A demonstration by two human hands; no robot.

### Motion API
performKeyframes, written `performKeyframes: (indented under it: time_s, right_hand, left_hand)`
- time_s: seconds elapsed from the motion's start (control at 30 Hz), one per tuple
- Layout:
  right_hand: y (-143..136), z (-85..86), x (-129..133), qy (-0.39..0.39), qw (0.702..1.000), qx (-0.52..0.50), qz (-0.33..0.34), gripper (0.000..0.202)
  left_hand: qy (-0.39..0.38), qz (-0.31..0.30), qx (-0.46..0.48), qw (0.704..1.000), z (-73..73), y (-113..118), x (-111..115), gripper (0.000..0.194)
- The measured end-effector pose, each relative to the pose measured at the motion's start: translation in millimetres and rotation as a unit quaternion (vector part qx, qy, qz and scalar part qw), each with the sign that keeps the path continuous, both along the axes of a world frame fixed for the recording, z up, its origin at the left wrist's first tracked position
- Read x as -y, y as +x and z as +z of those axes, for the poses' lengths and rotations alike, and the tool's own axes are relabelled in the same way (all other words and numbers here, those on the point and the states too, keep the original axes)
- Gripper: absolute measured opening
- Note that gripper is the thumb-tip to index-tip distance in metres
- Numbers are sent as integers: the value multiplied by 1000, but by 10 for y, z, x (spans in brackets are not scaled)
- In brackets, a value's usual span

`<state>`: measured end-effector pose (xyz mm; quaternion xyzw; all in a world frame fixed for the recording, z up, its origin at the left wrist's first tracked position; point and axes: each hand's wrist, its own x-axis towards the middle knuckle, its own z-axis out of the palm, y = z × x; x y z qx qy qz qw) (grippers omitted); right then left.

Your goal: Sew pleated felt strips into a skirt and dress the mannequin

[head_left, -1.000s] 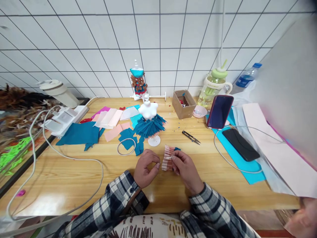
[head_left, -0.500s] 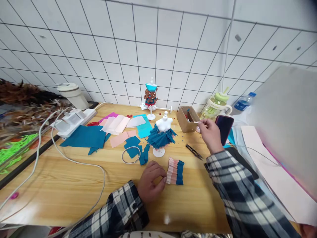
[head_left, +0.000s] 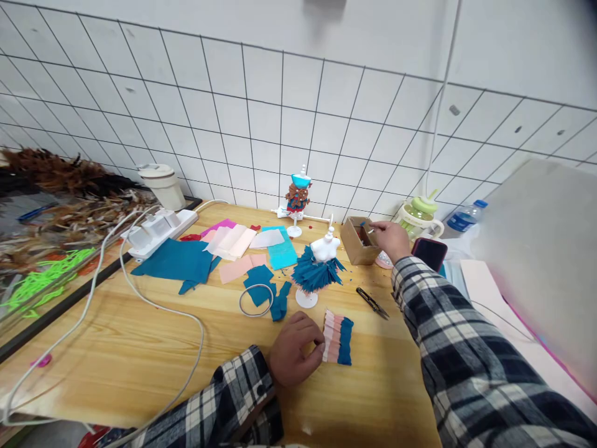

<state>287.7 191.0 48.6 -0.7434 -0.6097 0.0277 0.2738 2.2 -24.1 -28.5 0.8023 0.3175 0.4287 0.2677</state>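
My left hand [head_left: 296, 350] rests on the table with its fingers curled and thumb and forefinger pressed together. Its fingertips meet the left edge of a small pleated strip [head_left: 336, 338] banded in pale pink, pink and teal; whether they pinch it is unclear. My right hand [head_left: 392, 240] is at the right rim of a small cardboard box [head_left: 361, 247], its fingers closed on a small white scrap [head_left: 371, 231]. Between my hands stands a white miniature dress form [head_left: 325, 247] wearing a skirt of pleated teal pieces [head_left: 317, 272]. Black thread snips [head_left: 372, 303] lie right of it.
Behind stands a second dressed mini form [head_left: 298, 196]. Teal sheets [head_left: 175, 267], pink pieces [head_left: 233, 241] and a white ring [head_left: 256, 300] lie left. A power strip [head_left: 163, 233] trails cables. A phone [head_left: 429, 254], green-lidded jug [head_left: 420, 216] and water bottle [head_left: 466, 218] are right.
My right hand has moved left and inward, bringing the white scrap to the box rim. My left hand stays by the pleated strip. The whole view has shifted slightly.
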Motion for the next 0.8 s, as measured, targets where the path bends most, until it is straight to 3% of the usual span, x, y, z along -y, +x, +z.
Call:
performKeyframes:
  time_s: [0.37,0.57,0.67,0.8]
  right_hand:
    - [-15,1,40,-32,999,36,5,29]
    - [-11,-7,99,12,1000,19,-2,36]
    - [-52,50,364,119,992,-37,-6,35]
    - [-228,64,1228,251,949,-190,7,33]
  left_hand:
    - [6,3,0,1000,-18,-3,11,8]
    - [7,0,5,1000,-9,-7,17,9]
    - [2,9,5,1000,-6,-11,15,10]
    - [-18,35,1,999,2,-25,19,13]
